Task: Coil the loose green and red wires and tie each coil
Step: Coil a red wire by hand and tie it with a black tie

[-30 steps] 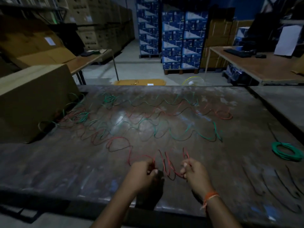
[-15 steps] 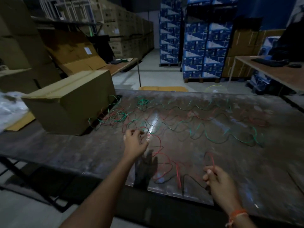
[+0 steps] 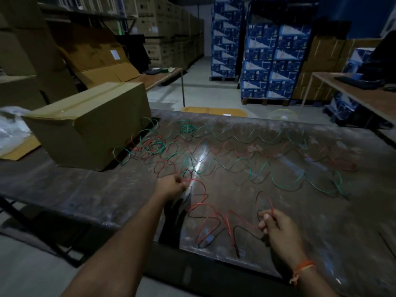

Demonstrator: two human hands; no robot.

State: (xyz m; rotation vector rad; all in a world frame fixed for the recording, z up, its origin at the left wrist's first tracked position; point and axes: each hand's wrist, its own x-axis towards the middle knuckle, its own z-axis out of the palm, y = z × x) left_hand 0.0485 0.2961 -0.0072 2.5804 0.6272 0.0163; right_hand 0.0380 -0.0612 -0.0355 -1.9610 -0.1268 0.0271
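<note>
— Head view's dim, but can you make out what each hand has?

— Right hand (image 3: pixel 276 225) is pinching a loop of the red wire (image 3: pixel 211 213) near the front edge of the table (image 3: pixel 75 189). Left hand (image 3: pixel 171 186) is reached out further along the same strand, fingers curled round it. The hands are well apart, with slack red loops lying between them.

— Where could it go wrong?

— I'd say the tangle. Beyond the left hand the red wire runs into the knot of green wire (image 3: pixel 285 183) and more red beside the cardboard box (image 3: pixel 85 127). The strands cross there; if the person pulls hard, my guess is the green gets dragged along or the knot tightens. The near loops also lie close to the table edge, and a free end (image 3: pixel 237 254) points right at it, so it might slip over.

— Which way does the red one lie?

— In waves, roughly from the right hand at the near right, diagonally away and leftward to the left hand, then on toward the box. The green wire stretches mostly side to side across the middle of the table, farther back. I can't tell where its ends are.
</note>
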